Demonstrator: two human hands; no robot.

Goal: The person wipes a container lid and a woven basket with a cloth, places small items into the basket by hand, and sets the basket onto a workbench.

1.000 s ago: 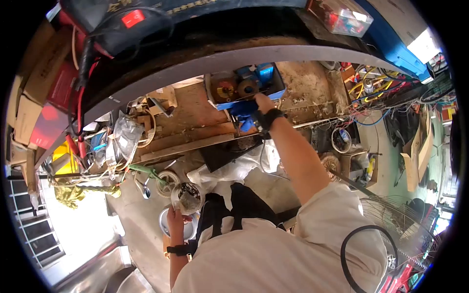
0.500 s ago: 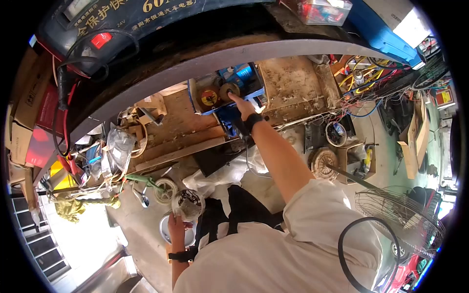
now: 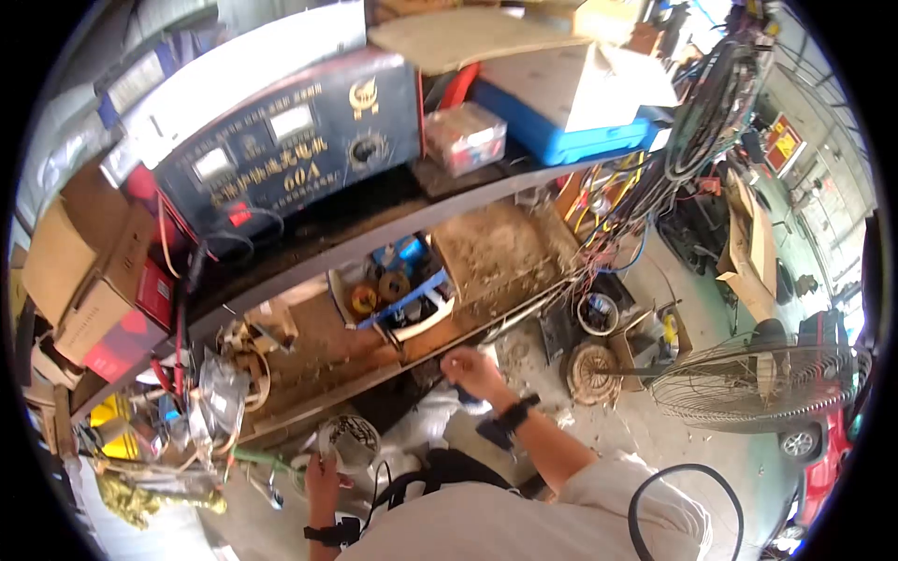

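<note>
My left hand (image 3: 324,481) grips the bucket (image 3: 352,447). I can't tell if my half-curled right hand (image 3: 474,372) holds anything; box (image 3: 416,296) at its eleven o'clock.

White round tub (image 3: 355,456): mouth open, facing up, dark bits inside. Near side of wooden shelf (image 3: 320,341), just off its front edge, left of middle.
</note>
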